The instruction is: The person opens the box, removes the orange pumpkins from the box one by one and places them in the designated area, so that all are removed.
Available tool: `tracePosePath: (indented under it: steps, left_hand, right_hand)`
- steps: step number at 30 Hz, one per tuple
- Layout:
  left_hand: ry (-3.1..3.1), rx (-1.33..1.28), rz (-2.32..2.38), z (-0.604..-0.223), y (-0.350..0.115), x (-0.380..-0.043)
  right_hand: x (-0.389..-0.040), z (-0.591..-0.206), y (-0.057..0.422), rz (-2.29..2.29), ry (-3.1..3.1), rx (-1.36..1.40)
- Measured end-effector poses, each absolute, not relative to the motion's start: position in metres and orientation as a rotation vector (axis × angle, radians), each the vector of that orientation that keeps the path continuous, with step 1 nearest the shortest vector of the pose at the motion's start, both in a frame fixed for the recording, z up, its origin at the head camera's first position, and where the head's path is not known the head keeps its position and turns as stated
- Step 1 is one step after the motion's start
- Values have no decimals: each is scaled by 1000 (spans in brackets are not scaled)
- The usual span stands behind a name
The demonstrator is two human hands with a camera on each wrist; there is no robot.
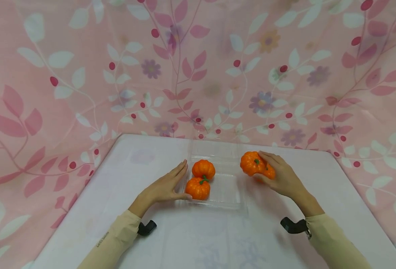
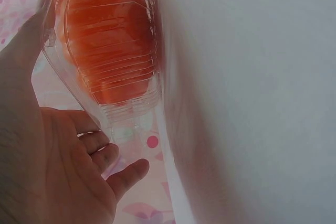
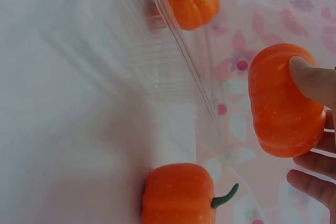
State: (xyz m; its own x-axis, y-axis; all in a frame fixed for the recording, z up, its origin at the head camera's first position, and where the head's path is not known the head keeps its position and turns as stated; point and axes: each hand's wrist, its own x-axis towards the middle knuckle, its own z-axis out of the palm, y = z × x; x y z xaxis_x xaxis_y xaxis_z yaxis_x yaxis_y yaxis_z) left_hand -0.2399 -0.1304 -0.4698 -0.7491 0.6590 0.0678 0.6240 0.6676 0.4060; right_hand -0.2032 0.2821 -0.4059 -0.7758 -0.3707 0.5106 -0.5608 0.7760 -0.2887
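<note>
A clear plastic box (image 1: 226,190) lies on the table with its lid folded back. Two small orange pumpkins, a rear one (image 1: 202,168) and a front one (image 1: 197,189), sit in its left half. My left hand (image 1: 165,186) rests against the box's left side, fingers extended along the wall and thumb at the front corner. To the right of the box, my right hand (image 1: 284,180) holds another pumpkin (image 3: 281,103) between thumb and fingers, raised off the table. Partly hidden by that hand, a further pumpkin (image 3: 176,195) with a green stem stands on the tabletop.
The white-covered table (image 1: 117,186) narrows toward the back in the head view. A pink floral curtain (image 1: 198,74) hangs behind it and along both sides. Black wrist mounts, left (image 1: 147,228) and right (image 1: 293,226), jut inward from the sleeves.
</note>
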Motion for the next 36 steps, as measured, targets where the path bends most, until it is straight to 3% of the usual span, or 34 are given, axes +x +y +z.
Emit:
tracePosePath:
  steps: [22, 36]
  left_hand:
    - [2796, 1090, 648, -472, -130, -241]
    - [2798, 1064, 617, -474, -130, -243]
  right_hand:
    - [-184, -414, 370, 500, -2454, 459]
    - [-179, -441, 402, 479, -2625, 298]
